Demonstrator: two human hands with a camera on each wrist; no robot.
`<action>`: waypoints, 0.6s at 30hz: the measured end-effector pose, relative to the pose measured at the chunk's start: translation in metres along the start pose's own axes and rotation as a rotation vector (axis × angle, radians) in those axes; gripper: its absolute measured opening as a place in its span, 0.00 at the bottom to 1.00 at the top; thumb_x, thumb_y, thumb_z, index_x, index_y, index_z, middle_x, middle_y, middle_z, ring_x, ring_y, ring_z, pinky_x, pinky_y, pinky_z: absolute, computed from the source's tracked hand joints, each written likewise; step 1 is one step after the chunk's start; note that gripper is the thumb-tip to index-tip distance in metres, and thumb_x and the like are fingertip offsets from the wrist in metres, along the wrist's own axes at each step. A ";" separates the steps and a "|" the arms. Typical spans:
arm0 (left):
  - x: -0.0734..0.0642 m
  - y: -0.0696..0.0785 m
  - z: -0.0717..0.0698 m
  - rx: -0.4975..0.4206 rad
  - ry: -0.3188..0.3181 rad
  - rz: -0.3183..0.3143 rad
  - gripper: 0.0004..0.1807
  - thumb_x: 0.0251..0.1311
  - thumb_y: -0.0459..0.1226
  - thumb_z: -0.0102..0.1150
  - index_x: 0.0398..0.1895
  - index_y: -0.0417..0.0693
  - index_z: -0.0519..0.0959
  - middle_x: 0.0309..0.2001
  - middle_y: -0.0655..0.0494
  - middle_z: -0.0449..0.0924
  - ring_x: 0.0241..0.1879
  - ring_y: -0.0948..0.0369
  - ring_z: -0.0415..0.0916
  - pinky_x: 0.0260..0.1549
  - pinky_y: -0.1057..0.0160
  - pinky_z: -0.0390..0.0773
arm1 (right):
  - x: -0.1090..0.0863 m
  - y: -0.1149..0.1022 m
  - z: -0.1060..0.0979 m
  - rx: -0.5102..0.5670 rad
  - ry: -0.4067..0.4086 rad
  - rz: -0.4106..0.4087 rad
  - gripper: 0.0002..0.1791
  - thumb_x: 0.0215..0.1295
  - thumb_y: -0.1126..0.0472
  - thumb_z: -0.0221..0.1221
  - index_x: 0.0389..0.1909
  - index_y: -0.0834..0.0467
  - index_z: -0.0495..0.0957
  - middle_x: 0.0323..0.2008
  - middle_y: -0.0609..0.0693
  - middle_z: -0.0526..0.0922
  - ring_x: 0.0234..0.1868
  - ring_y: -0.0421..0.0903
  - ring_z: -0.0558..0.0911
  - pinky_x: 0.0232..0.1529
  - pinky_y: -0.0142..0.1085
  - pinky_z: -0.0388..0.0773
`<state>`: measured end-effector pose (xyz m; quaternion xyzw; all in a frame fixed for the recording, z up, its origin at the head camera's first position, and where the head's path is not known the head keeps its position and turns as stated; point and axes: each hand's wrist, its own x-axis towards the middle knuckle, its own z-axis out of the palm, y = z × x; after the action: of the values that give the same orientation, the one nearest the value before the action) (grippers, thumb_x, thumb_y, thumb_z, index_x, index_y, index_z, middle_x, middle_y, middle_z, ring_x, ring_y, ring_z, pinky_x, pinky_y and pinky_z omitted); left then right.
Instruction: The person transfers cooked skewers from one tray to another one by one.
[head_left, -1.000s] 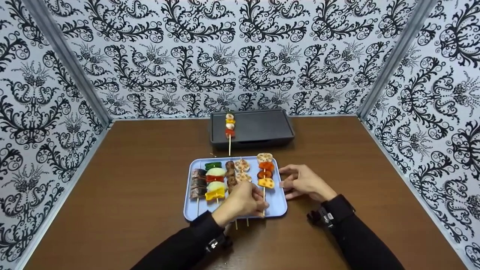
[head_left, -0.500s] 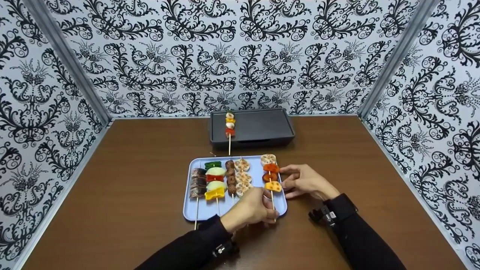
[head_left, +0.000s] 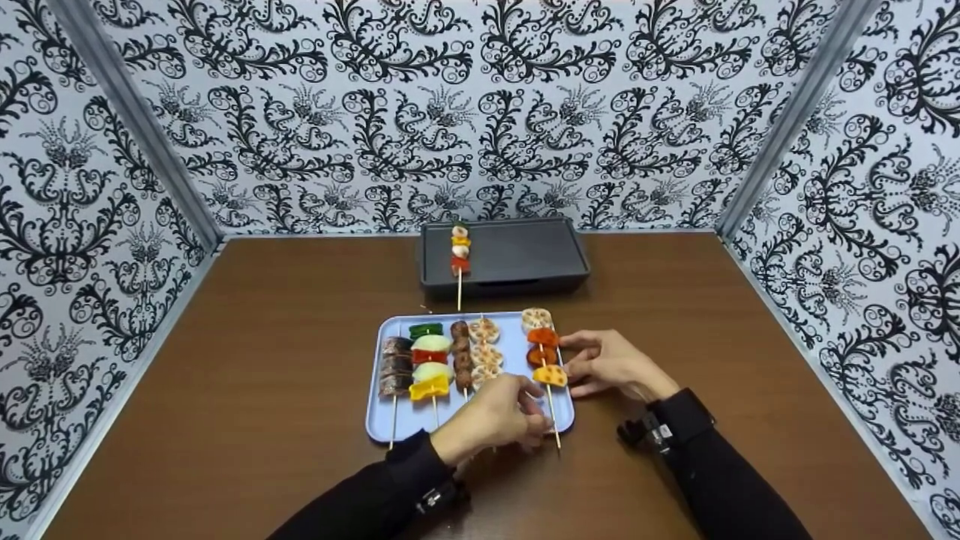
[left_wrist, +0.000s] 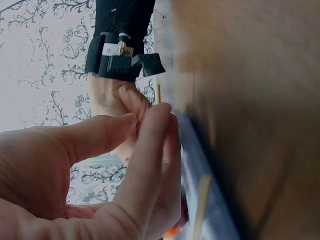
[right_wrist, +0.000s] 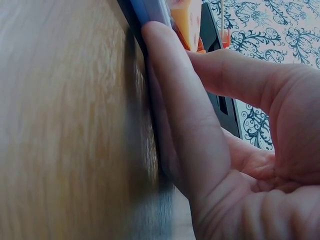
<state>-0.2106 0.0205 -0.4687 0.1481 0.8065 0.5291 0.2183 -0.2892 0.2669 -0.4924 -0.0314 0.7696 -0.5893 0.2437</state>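
On the light-blue tray (head_left: 525,416) lies a row of food skewers. My left hand (head_left: 491,412) is over its front right part, beside the bare stick of the rightmost vegetable skewer (head_left: 543,356). That skewer carries lotus root, orange and yellow pieces, and its stick juts past the front rim. In the left wrist view a gap shows between thumb and fingertips (left_wrist: 161,109), with nothing held. My right hand (head_left: 619,364) touches the tray's right rim, near this skewer's pieces. Its straight finger (right_wrist: 185,100) rests along the rim in the right wrist view.
A dark grill plate (head_left: 517,251) stands behind the tray, with one vegetable skewer (head_left: 460,255) on its left side. Left on the tray are a fish-like skewer (head_left: 396,367), a mixed vegetable skewer (head_left: 431,367), a meatball skewer (head_left: 462,356) and a lotus root skewer (head_left: 486,352).
The rightmost skewer has shifted right, close to the tray's right rim, and its stick has swung right. My left hand has let go of the stick and drawn slightly left. The right hand stays put.
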 end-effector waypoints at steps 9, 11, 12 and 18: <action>-0.001 0.009 -0.034 0.068 0.127 0.085 0.20 0.63 0.38 0.69 0.57 0.41 0.80 0.37 0.51 0.89 0.26 0.57 0.88 0.27 0.58 0.92 | 0.002 0.002 0.000 0.009 0.015 -0.009 0.31 0.63 0.69 0.67 0.68 0.59 0.72 0.42 0.61 0.86 0.40 0.53 0.90 0.42 0.48 0.94; -0.001 0.010 -0.044 0.060 0.168 0.105 0.19 0.64 0.37 0.67 0.56 0.41 0.80 0.38 0.49 0.89 0.27 0.55 0.88 0.28 0.56 0.93 | 0.002 0.002 0.000 0.015 0.016 -0.010 0.31 0.64 0.68 0.67 0.68 0.59 0.73 0.42 0.61 0.86 0.41 0.53 0.90 0.42 0.48 0.94; -0.002 0.010 -0.050 0.072 0.192 0.119 0.18 0.64 0.37 0.67 0.55 0.42 0.81 0.39 0.49 0.88 0.28 0.55 0.87 0.27 0.58 0.92 | 0.002 0.002 0.001 0.020 0.016 -0.010 0.30 0.64 0.68 0.66 0.68 0.59 0.73 0.42 0.61 0.86 0.41 0.53 0.90 0.42 0.48 0.94; -0.001 0.015 -0.082 0.131 0.366 0.163 0.11 0.65 0.38 0.66 0.49 0.48 0.84 0.38 0.50 0.87 0.29 0.61 0.83 0.25 0.66 0.88 | 0.003 0.002 0.002 0.033 0.030 0.009 0.28 0.67 0.67 0.65 0.67 0.58 0.74 0.43 0.60 0.86 0.39 0.50 0.89 0.42 0.49 0.94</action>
<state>-0.2511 -0.0392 -0.4267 0.1282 0.8506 0.5097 0.0145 -0.2906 0.2651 -0.4951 -0.0150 0.7634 -0.6013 0.2355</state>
